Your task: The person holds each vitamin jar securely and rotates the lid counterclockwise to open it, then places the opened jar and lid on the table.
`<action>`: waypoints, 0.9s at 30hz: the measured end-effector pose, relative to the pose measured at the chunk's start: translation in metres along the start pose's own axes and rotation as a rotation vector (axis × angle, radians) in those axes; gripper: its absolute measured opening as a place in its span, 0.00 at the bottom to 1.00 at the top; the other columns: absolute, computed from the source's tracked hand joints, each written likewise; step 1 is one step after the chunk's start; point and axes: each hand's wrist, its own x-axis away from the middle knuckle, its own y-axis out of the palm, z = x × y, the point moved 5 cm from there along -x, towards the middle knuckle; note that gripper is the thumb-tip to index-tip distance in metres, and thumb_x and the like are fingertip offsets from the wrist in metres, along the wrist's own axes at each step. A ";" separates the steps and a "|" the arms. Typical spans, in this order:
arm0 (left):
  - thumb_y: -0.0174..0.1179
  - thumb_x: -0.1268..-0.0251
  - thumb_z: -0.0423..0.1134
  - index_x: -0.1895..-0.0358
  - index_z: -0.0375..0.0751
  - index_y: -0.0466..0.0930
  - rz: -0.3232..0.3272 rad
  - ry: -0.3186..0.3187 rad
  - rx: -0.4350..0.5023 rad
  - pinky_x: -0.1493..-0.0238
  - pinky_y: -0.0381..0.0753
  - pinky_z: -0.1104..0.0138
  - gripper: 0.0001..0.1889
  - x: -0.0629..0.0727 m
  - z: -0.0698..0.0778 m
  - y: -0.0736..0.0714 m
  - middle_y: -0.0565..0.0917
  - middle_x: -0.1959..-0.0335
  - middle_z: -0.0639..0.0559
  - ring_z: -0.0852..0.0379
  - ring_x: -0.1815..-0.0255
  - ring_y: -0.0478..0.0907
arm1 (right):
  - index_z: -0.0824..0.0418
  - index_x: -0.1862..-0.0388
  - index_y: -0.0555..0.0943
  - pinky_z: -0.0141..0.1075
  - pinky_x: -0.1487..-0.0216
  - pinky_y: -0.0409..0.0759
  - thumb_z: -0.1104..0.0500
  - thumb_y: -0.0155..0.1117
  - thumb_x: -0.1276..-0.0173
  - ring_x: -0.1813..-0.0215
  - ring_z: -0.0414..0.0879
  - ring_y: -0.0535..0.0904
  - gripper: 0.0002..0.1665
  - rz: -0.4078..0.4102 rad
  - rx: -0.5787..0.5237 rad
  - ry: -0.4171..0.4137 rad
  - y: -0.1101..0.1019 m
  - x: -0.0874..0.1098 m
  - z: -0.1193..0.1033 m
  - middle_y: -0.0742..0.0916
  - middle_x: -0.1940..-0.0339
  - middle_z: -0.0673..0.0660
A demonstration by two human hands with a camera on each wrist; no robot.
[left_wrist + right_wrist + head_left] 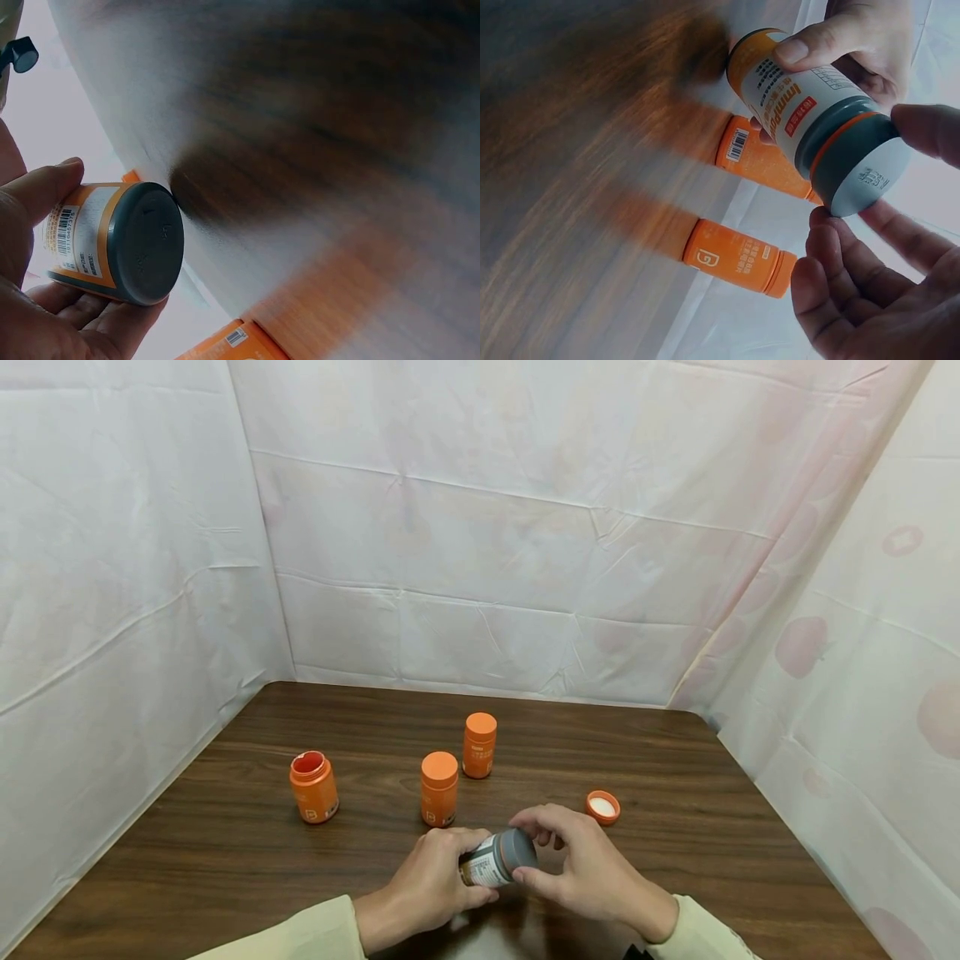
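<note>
Tilted on its side just above the table, a pill bottle [480,864] with a white and orange label is gripped round its body by my left hand [438,872]. Its dark grey-green base [150,244] faces the left wrist camera. The grey-green cap [862,169] is on the bottle and points to the right. My right hand [581,868] has its thumb at one edge of this cap and its curled fingertips at the opposite edge, pinching it. The cap's flat top, with small print, shows between thumb and fingers in the right wrist view.
Beyond the hands stand two capped orange bottles [439,789], [480,745] of similar size. An uncapped orange bottle [315,793] stands at the left. To the right, an orange lid [602,807] lies with its white inside up. White sheets [480,527] surround the dark wooden table [675,760].
</note>
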 end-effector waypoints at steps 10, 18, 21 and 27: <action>0.83 0.53 0.40 0.49 0.58 0.87 0.008 0.000 -0.004 0.58 0.81 0.71 0.25 0.000 0.000 0.000 0.86 0.56 0.66 0.70 0.60 0.80 | 0.47 0.40 0.79 0.40 0.52 0.84 0.71 0.81 0.50 0.47 0.44 0.79 0.40 -0.030 -0.062 -0.107 0.001 0.002 -0.007 0.82 0.45 0.44; 0.83 0.53 0.40 0.49 0.56 0.87 0.004 0.002 0.001 0.58 0.81 0.71 0.24 0.001 0.000 0.000 0.85 0.56 0.66 0.70 0.61 0.80 | 0.47 0.40 0.79 0.41 0.50 0.84 0.75 0.80 0.54 0.44 0.43 0.78 0.43 -0.035 -0.069 -0.126 0.002 0.002 -0.006 0.81 0.44 0.44; 0.83 0.53 0.40 0.50 0.56 0.87 0.006 0.006 0.001 0.58 0.81 0.71 0.24 0.000 0.000 0.000 0.85 0.57 0.66 0.71 0.61 0.80 | 0.47 0.39 0.79 0.41 0.51 0.84 0.74 0.80 0.54 0.45 0.43 0.78 0.44 -0.022 -0.059 -0.146 0.002 0.002 -0.007 0.81 0.44 0.45; 0.83 0.53 0.39 0.49 0.55 0.87 0.012 0.012 -0.008 0.58 0.81 0.71 0.24 0.000 0.000 0.000 0.86 0.55 0.65 0.70 0.60 0.80 | 0.44 0.37 0.77 0.40 0.52 0.82 0.60 0.83 0.44 0.48 0.44 0.79 0.38 0.008 -0.053 -0.145 0.003 0.002 -0.006 0.82 0.44 0.45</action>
